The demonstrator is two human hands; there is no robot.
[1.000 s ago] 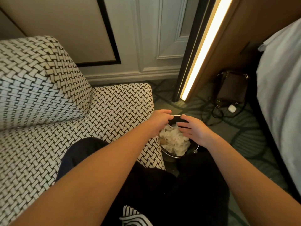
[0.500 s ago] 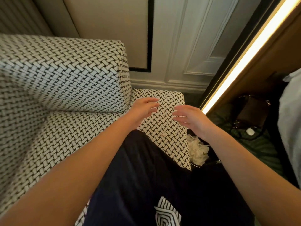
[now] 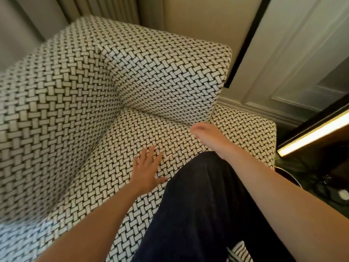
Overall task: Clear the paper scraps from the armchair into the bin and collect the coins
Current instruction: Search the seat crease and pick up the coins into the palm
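Note:
The armchair [image 3: 132,129] is covered in a black-and-white woven pattern. My left hand [image 3: 146,170] lies flat on the seat with its fingers spread and holds nothing. My right hand [image 3: 206,138] reaches onto the seat by the foot of the far armrest, blurred, its fingers bunched and pointing down at the fabric. Whether they pinch anything is hidden. I cannot make out paper scraps or coins against the pattern. Only a sliver of the bin's dark rim [image 3: 286,173] shows, on the floor beyond my right forearm.
My knee in dark trousers [image 3: 198,195] rests on the seat's front. A panelled wall [image 3: 294,69] stands behind the chair. At the right, a lit strip [image 3: 313,137] glows above dark carpet with cables and a small white item [image 3: 342,193].
My view swung left from the bin to the armchair. Both hands left the bin of crumpled paper; the left now lies flat on the seat and the right reaches toward the armrest's foot.

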